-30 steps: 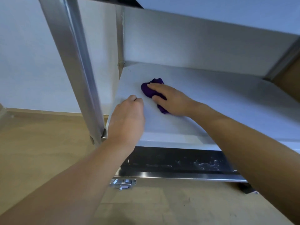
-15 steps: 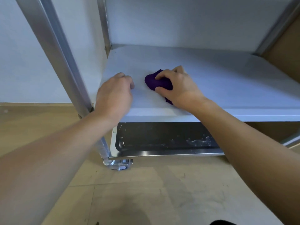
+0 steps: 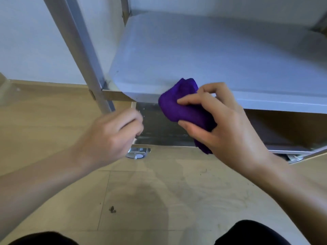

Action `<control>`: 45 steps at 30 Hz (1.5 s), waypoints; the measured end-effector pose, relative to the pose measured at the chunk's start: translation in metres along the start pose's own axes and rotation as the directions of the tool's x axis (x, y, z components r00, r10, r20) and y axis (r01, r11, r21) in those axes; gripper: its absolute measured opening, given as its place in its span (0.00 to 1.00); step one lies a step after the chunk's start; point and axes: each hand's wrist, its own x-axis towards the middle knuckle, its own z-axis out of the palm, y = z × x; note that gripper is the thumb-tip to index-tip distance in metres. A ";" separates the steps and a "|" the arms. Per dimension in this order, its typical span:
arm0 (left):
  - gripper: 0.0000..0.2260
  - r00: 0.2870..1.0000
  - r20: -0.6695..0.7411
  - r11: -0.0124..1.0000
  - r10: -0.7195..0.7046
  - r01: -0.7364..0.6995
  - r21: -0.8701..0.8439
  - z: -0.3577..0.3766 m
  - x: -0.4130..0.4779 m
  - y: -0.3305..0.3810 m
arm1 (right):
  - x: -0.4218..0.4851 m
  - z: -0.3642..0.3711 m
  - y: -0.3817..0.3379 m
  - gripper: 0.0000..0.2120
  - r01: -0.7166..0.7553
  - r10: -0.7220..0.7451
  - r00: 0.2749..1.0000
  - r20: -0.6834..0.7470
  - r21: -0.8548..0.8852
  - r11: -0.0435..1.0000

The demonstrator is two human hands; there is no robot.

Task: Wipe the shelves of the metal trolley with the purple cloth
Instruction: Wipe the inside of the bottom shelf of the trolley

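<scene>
I see all this through a single camera worn on my head, a wide lens facing forward and steeply down from close in, so my left hand (image 3: 109,137) and my right hand (image 3: 228,131) with the purple cloth (image 3: 178,103) fill the middle of the view. The trolley's leg (image 3: 77,46) and its pale shelf (image 3: 212,55) slant across the top, the lower shelf (image 3: 159,128) shows just under that front edge, and the floor (image 3: 159,191) and my dark knees (image 3: 251,234) run along the bottom
</scene>
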 end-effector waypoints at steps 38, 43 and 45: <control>0.09 0.840 0.301 0.892 -0.451 0.410 0.191 0.156 -0.078 -0.018 | 0.060 0.219 0.162 0.23 -0.197 0.279 0.946 0.165 -0.391 0.899; 0.13 0.862 0.260 0.899 -0.435 0.398 0.183 0.157 -0.079 -0.017 | 0.051 0.247 0.111 0.22 0.117 -0.021 0.923 0.384 -0.228 0.967; 0.15 0.854 0.258 0.891 -0.452 0.418 0.177 0.157 -0.079 -0.018 | 0.075 0.261 0.102 0.22 0.193 -0.073 0.895 0.440 -0.233 0.953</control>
